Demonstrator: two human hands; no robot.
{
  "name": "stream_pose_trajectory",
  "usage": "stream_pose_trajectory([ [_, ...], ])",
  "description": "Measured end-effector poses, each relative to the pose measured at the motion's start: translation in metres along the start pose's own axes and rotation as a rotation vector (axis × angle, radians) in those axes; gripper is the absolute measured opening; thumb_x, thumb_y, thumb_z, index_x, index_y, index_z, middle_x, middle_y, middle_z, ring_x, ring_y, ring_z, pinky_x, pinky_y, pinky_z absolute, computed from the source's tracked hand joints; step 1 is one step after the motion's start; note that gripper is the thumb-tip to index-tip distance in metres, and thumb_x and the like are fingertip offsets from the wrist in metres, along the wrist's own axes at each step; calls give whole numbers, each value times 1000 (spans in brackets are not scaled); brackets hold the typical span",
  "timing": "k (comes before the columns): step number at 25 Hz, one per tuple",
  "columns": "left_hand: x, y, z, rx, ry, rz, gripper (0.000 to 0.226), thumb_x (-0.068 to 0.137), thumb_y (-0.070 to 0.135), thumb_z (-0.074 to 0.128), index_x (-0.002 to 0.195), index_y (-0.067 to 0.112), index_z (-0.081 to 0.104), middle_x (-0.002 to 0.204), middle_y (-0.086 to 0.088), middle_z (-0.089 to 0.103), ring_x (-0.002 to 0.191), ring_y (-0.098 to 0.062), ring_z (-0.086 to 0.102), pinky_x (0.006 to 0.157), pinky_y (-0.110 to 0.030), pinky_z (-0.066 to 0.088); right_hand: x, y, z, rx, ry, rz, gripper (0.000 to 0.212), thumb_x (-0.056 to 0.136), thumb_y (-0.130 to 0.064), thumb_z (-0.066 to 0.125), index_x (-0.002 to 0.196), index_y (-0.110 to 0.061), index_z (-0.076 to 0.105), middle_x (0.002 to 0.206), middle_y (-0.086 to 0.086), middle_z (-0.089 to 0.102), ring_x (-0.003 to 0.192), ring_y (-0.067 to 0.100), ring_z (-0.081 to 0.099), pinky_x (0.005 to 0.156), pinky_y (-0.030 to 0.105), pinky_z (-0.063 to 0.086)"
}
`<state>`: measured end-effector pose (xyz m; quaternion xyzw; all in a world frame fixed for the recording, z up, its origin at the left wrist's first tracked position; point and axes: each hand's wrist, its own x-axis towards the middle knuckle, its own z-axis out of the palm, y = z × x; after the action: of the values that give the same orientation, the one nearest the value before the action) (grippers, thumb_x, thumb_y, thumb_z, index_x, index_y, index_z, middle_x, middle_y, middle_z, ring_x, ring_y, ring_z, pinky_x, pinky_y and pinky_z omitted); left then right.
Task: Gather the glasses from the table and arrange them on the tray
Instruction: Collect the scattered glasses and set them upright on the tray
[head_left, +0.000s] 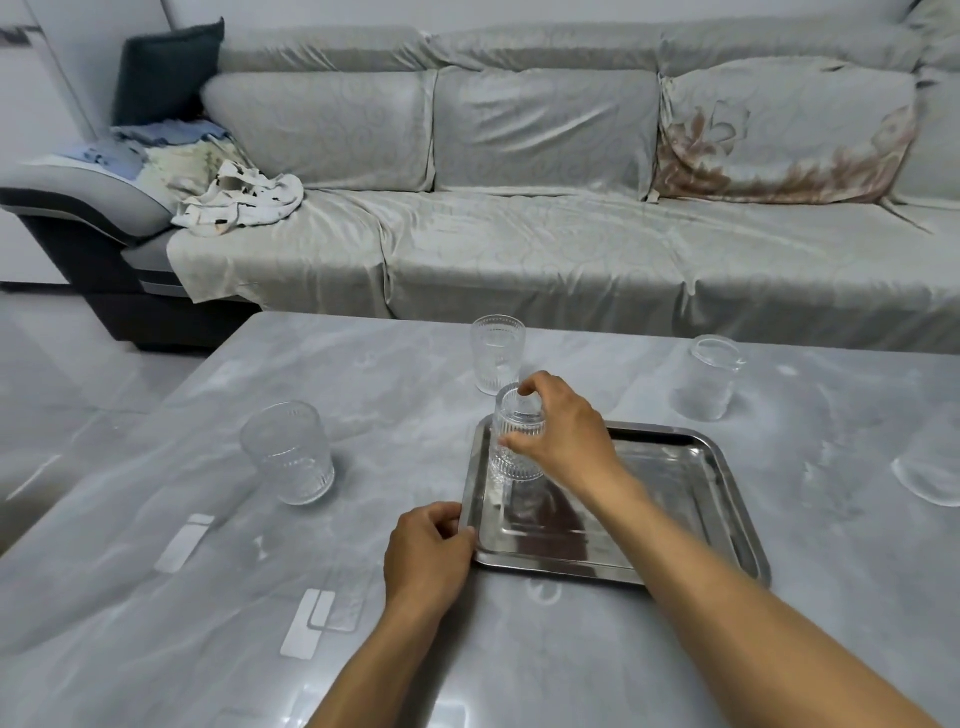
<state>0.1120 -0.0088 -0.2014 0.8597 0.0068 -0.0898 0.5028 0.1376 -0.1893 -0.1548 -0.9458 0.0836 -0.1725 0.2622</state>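
Note:
A steel tray lies on the grey table in front of me. My right hand grips a ribbed clear glass that stands in the tray's far left corner. My left hand holds the tray's near left edge. Another ribbed glass stands just behind the tray. A wider glass sits to the left. A smooth glass stands at the far right, and one more glass is cut off at the right edge.
The table has a glossy marbled top, with its left edge near the floor. A covered sofa runs along the far side, with folded clothes at its left end.

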Motion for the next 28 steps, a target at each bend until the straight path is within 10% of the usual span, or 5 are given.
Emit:
stream_pose_trajectory([
  [6,-9,11,-11,45,-49,19,14,77,20,69,86,29,73,78,4,73,76,-16,67,75,-37,57,-9,0,-1,66,-59,0,71,72,-36,79,130,-22,41,143,2,44,121,25,53,97,40,46],
  [12,51,15,-125,477,617,174,88,63,41,78,138,27,35,145,-11,40,127,-37,40,97,-54,39,-93,-12,-17,268,240,14,47,80,-17,71,124,-16,53,133,2,52,125,22,49,103,32,39],
  [16,76,-26,-146,151,343,-149,79,56,51,84,116,11,52,123,-14,62,101,-33,58,86,-44,48,-131,-24,-25,350,112,54,40,80,-7,69,117,-16,58,119,-4,58,111,14,56,96,34,46],
  [24,69,-4,-136,-100,352,-3,86,56,32,90,126,27,40,125,-5,58,100,-25,56,87,-41,49,-131,-31,-44,392,40,216,23,82,-13,69,104,-19,63,99,-8,68,91,11,63,82,27,49],
  [28,12,45,-99,-239,106,362,77,53,32,90,115,36,44,113,12,61,100,-6,63,77,-17,52,-121,-51,-46,1164,-99,557,28,86,-36,67,102,-13,65,86,13,76,71,25,67,66,33,55],
])
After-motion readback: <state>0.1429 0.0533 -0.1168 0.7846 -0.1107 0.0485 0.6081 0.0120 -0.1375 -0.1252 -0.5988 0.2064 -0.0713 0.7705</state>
